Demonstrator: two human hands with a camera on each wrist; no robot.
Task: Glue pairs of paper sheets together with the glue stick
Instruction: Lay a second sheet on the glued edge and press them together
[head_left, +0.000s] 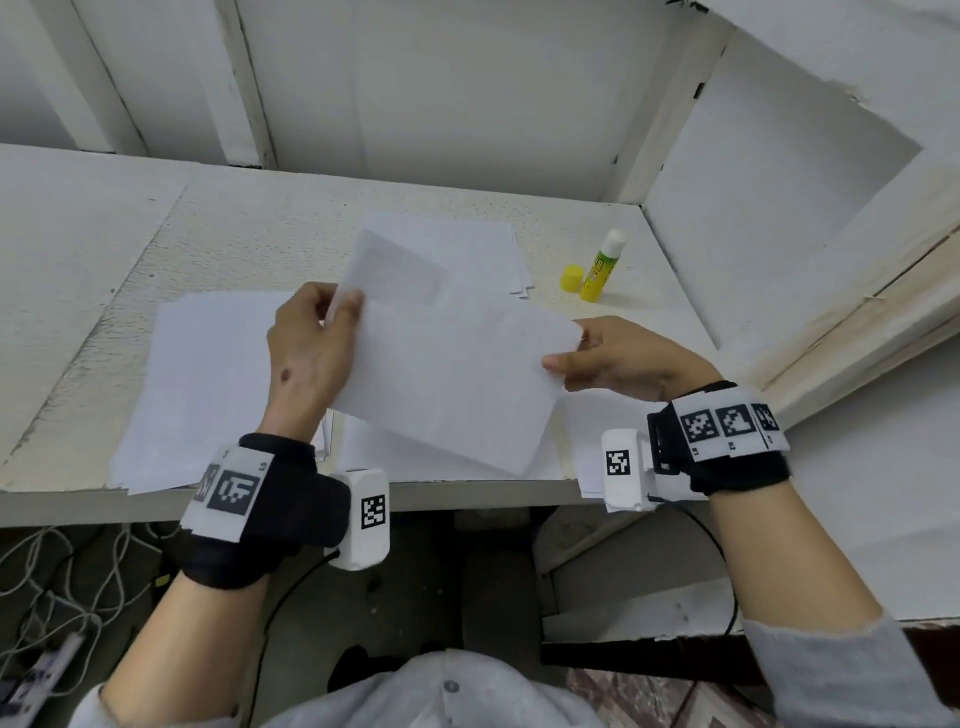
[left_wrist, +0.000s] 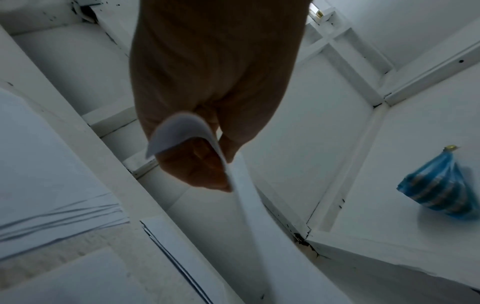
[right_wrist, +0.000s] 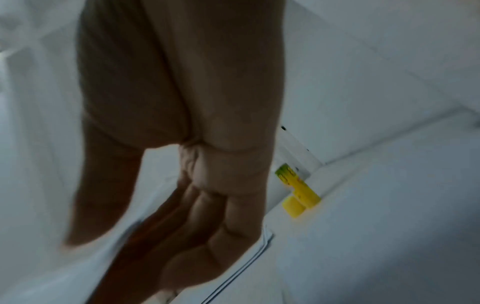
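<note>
Head view: both hands hold paper up off the table (head_left: 218, 249). The left hand (head_left: 311, 353) pinches the upper left corner of the sheet (head_left: 447, 374), thumb in front and fingers behind; a second sheet (head_left: 395, 265) shows fanned out behind it. The right hand (head_left: 618, 358) pinches the right edge between thumb and fingers. Held at opposite ends like this, the paper stays taut enough to line up, probably so the two sheets can be squared against each other before pressing. The glue stick (head_left: 602, 267) stands upright at the right rear of the table, uncapped, with its yellow cap (head_left: 572, 277) just beside it, within reach of the right hand. A stack (head_left: 483, 249) lies behind the held paper, another pile (head_left: 208, 384) lies at the left, and more sheets lie at the front edge under the hands.

Left wrist view: the left hand (left_wrist: 207, 123) curls its fingers round a bent corner of the sheet (left_wrist: 182, 131), which runs edge-on toward the camera. The pile (left_wrist: 52, 185) lies at the left. A blue bag (left_wrist: 439, 185) hangs on the wall at right.

Right wrist view: blurred. The right hand (right_wrist: 187, 164) shows long fingers reaching down with the thumb apart from them; the paper between them is too washed out to make out. The glue stick (right_wrist: 296, 185) and cap (right_wrist: 293, 205) sit beyond, untouched.
</note>
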